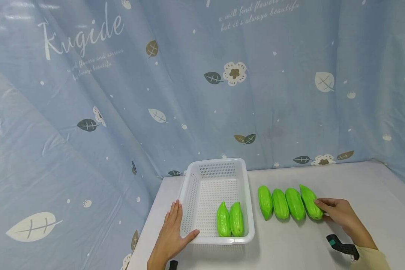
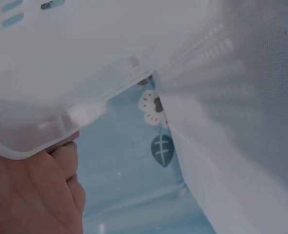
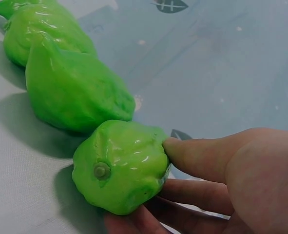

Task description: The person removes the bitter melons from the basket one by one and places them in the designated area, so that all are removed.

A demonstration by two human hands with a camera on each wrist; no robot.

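Observation:
My left hand rests against the front left corner of a white plastic basket, its fingers fairly straight along the side and the thumb by the front rim. Two bright green bitter melons, one of them the left melon, lie side by side in the basket's front right. To the right, my right hand holds the rightmost bitter melon of a row on the table. In the right wrist view, the thumb presses one side of this ribbed melon while fingers reach beneath it.
Three other bitter melons, including a middle one, line up between the basket and the right hand. A white cloth covers the table. Behind and to the left hangs a blue patterned curtain.

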